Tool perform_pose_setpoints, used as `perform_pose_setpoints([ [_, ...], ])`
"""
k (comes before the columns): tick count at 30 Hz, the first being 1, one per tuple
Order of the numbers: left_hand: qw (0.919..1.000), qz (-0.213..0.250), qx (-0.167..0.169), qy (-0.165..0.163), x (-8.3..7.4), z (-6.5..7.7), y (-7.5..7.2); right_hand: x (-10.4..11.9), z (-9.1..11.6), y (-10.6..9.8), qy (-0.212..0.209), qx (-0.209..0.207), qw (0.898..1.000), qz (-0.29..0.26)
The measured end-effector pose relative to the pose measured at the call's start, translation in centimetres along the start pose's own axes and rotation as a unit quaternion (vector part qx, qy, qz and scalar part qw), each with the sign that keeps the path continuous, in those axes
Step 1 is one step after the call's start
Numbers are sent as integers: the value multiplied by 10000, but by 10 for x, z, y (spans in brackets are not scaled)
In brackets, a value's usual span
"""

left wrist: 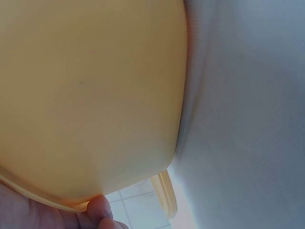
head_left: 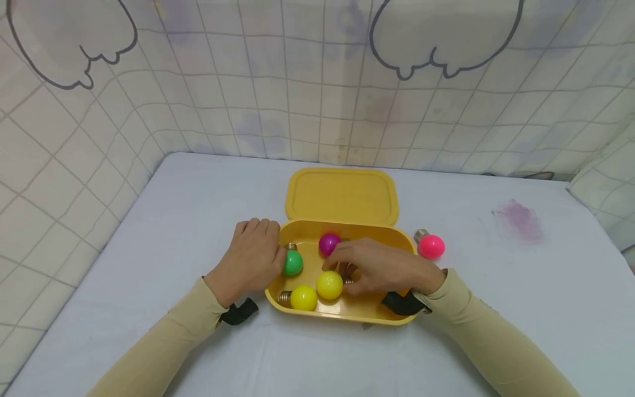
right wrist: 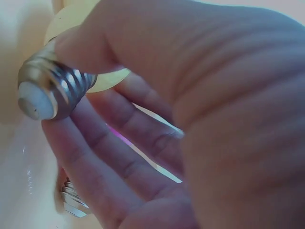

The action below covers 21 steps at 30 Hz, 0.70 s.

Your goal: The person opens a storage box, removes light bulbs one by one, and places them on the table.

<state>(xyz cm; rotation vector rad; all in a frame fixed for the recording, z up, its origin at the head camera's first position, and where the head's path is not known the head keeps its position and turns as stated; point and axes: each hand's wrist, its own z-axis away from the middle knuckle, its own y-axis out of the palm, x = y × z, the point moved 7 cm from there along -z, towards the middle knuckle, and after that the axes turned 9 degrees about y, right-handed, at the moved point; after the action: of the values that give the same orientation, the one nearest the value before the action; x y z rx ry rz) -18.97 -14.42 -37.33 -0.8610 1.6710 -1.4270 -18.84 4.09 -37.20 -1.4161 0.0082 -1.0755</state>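
Observation:
In the head view, a yellow plastic box (head_left: 342, 315) holds several coloured light bulbs. My left hand (head_left: 255, 256) grips its left rim, the fingertips (left wrist: 98, 206) curled under the lip in the left wrist view. Inside, my right hand (head_left: 379, 264) pinches a yellow bulb (head_left: 329, 285) by its metal screw base (right wrist: 59, 88), thumb on top and fingers beneath. A second yellow bulb (head_left: 303, 298) lies at the front left corner. Beside my left thumb is a green bulb (head_left: 292, 263). The purple bulb (head_left: 329, 244) lies near the back wall, its base partly behind my right hand.
Behind the box lies its yellow lid (head_left: 342, 196), flat on the white-covered table (head_left: 124, 264). A pink bulb (head_left: 431, 247) rests outside, just right of the box. Another screw base (right wrist: 74, 198) shows below my fingers in the right wrist view. A grid-patterned cloth (head_left: 307, 99) hangs at the back.

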Motion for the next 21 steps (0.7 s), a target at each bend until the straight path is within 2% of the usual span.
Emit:
perform_pose_setpoints([
  [7, 10000, 20, 1, 1, 0, 0, 0, 3, 1, -2, -211, -32, 9993, -313],
  [13, 10000, -8, -28, 10, 0, 0, -1, 5, 6, -5, -199, -15, 9971, -728],
  [21, 9999, 0, -114, 22, -1, 0, -1, 8, 12, -12, -136, -48, 9946, -1027],
])
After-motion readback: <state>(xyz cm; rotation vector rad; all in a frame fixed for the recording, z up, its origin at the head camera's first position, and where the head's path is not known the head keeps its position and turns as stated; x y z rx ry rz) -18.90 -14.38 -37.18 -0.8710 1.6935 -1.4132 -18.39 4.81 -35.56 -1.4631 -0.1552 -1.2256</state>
